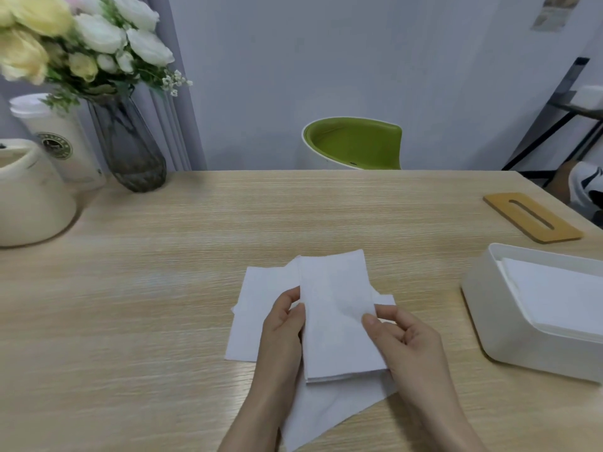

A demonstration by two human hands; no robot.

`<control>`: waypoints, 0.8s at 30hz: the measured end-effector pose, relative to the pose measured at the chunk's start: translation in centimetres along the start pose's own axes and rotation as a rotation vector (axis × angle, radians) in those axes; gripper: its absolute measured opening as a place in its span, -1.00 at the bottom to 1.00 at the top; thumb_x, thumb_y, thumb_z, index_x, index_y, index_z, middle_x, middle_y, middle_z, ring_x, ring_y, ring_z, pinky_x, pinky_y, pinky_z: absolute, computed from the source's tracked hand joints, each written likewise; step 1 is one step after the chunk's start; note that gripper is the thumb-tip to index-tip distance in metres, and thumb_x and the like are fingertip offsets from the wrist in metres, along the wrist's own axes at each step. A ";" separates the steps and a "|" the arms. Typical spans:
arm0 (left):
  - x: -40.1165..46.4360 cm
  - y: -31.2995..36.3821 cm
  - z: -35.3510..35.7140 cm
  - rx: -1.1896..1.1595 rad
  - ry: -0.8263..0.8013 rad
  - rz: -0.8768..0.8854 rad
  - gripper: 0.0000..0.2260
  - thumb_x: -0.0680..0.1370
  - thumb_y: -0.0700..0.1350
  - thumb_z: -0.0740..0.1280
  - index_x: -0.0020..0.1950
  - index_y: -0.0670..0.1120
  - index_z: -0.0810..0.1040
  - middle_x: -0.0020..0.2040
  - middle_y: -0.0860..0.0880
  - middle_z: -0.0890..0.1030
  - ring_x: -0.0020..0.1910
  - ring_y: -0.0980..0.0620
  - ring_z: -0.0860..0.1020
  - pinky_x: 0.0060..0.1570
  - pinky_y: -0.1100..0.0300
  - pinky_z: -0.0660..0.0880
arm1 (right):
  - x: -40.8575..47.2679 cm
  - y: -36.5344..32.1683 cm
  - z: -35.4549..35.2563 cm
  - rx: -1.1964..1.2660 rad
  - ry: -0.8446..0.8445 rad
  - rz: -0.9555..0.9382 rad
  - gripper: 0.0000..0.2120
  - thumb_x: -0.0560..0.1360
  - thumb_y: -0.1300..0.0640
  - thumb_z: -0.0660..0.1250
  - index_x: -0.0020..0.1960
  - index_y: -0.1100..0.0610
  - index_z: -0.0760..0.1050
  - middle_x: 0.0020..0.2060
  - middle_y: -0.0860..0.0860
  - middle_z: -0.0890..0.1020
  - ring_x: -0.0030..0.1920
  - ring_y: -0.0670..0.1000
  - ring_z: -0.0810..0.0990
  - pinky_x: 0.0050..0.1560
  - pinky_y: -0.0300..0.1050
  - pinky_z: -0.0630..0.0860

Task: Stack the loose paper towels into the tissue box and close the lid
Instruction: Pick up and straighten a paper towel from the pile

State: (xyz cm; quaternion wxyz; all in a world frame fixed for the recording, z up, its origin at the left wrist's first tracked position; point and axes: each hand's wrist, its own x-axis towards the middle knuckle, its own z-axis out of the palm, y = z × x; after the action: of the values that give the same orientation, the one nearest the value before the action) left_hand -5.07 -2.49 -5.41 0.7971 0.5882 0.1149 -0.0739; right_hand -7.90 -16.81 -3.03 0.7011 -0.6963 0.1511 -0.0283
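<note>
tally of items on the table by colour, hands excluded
White: 3, folded towel stack, loose towels, tissue box
Cream: 2, jug, cup
Wood: 1, lid
Grey: 1, vase
Total: 7

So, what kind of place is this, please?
Probably a home or small office room: a wooden table, a glass vase of flowers beside a paper cup, and a green chair against the wall.

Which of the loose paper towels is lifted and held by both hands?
The folded towel in the middle, pinched by left hand and right hand; the others lie flat beneath it.
</note>
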 end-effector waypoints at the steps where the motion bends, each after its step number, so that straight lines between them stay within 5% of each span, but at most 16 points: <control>1: 0.0 0.0 0.0 -0.004 -0.008 0.002 -0.77 0.61 -0.17 0.24 -0.05 0.10 0.64 -0.07 -0.10 0.72 -0.15 -0.03 0.67 -0.21 0.15 0.54 | 0.0 0.1 0.0 0.002 0.004 -0.002 -0.97 0.48 0.20 0.39 -0.11 0.12 0.62 -0.35 0.20 0.67 -0.35 -0.03 0.59 -0.27 -0.14 0.41; 6: 0.0 0.0 0.0 -0.015 -0.014 0.021 -0.77 0.61 -0.16 0.23 -0.06 0.10 0.64 -0.09 -0.08 0.72 -0.18 0.03 0.66 -0.29 0.24 0.53 | 0.0 0.3 0.0 -0.015 0.008 -0.013 -0.96 0.48 0.19 0.39 -0.13 0.10 0.62 -0.35 0.21 0.67 -0.36 -0.04 0.58 -0.27 -0.13 0.41; 11: 0.1 -0.3 0.2 -0.019 0.020 0.076 -0.78 0.64 -0.02 0.20 0.06 0.02 0.64 0.00 0.01 0.71 0.00 0.05 0.66 0.00 0.09 0.53 | -0.1 0.5 -0.3 -0.047 -0.007 -0.007 -0.97 0.49 0.18 0.39 -0.11 0.11 0.61 -0.34 0.34 0.59 -0.31 0.03 0.52 -0.18 -0.09 0.38; 16: 0.2 -0.6 -0.1 0.003 -0.014 0.082 -0.81 0.61 -0.22 0.25 0.14 0.01 0.56 -0.05 -0.09 0.71 -0.09 -0.04 0.68 -0.15 0.13 0.58 | -0.1 0.6 -0.4 -0.133 0.024 -0.084 -0.92 0.47 0.19 0.41 -0.06 0.04 0.60 -0.45 -0.05 0.47 -0.42 -0.10 0.40 -0.35 -0.26 0.35; 20: 0.2 -0.6 0.0 -0.007 -0.007 0.088 -0.79 0.61 -0.23 0.24 0.14 0.01 0.56 -0.05 -0.09 0.71 -0.08 -0.04 0.67 -0.09 0.06 0.57 | 0.1 0.8 -0.4 -0.299 0.086 -0.155 -0.68 0.46 0.05 0.40 0.18 -0.14 0.46 -0.15 -0.18 0.57 -0.13 -0.08 0.53 -0.04 -0.11 0.47; 24: -0.1 -0.8 0.3 0.031 -0.030 0.099 -0.79 0.63 -0.20 0.22 0.15 0.06 0.55 -0.01 0.02 0.71 -0.04 0.05 0.67 -0.08 0.15 0.56 | -0.1 0.8 0.3 -0.296 -0.144 -0.084 -0.57 0.53 0.02 0.28 0.35 -0.21 0.30 0.04 -0.23 0.64 0.07 -0.12 0.61 0.17 0.06 0.51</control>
State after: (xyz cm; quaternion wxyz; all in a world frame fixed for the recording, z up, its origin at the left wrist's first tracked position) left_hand -5.30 -3.01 -6.02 0.7922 0.6042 0.0727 -0.0451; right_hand -8.04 -16.50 -3.81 0.5982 -0.7978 0.0738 0.0148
